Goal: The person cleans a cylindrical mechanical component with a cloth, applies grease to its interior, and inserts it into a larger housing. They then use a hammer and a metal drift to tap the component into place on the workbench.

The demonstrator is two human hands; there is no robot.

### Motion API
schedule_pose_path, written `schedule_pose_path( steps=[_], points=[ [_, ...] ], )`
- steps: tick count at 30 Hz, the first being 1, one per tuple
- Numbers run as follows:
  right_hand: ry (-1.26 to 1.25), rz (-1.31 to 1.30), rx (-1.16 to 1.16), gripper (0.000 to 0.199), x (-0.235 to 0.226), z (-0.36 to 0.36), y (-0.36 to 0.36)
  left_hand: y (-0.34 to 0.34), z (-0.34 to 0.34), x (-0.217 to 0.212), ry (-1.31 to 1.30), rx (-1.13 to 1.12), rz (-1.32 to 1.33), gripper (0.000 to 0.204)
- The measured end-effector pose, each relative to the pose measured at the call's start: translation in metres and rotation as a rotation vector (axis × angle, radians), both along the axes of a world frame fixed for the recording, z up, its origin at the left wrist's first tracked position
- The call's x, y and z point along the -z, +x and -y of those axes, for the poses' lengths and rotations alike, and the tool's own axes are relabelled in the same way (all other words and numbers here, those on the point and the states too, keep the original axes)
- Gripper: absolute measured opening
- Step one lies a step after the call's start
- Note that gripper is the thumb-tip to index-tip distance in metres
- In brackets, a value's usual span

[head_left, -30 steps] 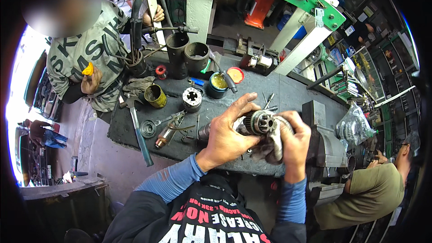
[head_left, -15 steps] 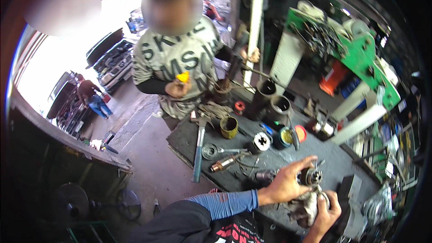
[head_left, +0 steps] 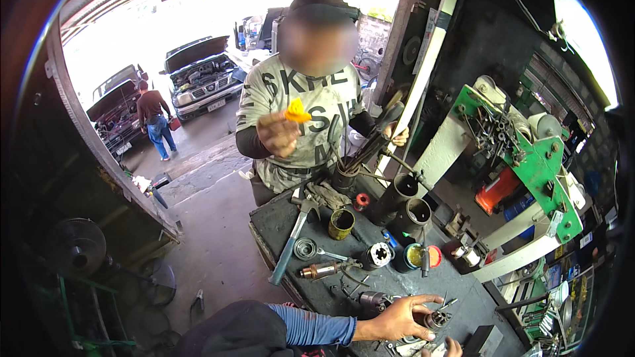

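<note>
My left hand [head_left: 395,320] reaches in from the lower edge, thumb and fingers closed around a dark, toothed cylindrical metal part [head_left: 436,319]. Only the fingers of my right hand [head_left: 453,348] show at the bottom edge, curled beside a pale, dirty rag [head_left: 433,349]; most of both is cut off. Just left of the toothed part lies a grey metal housing [head_left: 374,301] on the dark workbench [head_left: 410,284]. Further back are a copper-tipped cylindrical part [head_left: 322,270], a ring-shaped part [head_left: 305,248] and a slotted round metal part [head_left: 379,255].
A hammer [head_left: 294,241] lies along the bench's left edge. Behind it stand a yellowish cup [head_left: 341,223], metal cylinders [head_left: 399,198] and an open grease tub [head_left: 415,255]. Across the bench a person [head_left: 297,106] holds a yellow item [head_left: 297,111]. A green-and-white frame [head_left: 529,152] rises at right.
The view has tilted up and turned, so my hands sit lower and the right one is mostly cut off. The other person's hand has raised the yellow item.
</note>
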State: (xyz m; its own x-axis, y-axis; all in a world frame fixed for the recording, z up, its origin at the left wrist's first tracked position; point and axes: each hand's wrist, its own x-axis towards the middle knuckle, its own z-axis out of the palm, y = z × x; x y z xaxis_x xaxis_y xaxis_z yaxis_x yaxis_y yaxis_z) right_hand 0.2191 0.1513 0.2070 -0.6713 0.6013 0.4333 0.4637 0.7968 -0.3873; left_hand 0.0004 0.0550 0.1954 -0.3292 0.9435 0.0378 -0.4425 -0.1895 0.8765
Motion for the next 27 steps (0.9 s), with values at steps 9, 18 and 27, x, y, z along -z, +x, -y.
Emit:
schedule_pose_path(
  steps=[9, 18, 27],
  points=[
    [0.126, -0.336, 0.106, 0.045, 0.010, 0.046, -0.068, 0.034, 0.014, 0.005, -0.044, -0.124, 0.027, 0.088],
    [0.055, -0.292, -0.074, 0.062, -0.011, 0.033, -0.053, 0.005, 0.037, -0.006, -0.101, 0.200, 0.147, 0.059],
    [0.048, -0.117, -0.572, 0.066, -0.046, 0.034, -0.099, -0.024, 0.095, 0.013, -0.019, 0.222, 0.649, 0.059]
  ],
)
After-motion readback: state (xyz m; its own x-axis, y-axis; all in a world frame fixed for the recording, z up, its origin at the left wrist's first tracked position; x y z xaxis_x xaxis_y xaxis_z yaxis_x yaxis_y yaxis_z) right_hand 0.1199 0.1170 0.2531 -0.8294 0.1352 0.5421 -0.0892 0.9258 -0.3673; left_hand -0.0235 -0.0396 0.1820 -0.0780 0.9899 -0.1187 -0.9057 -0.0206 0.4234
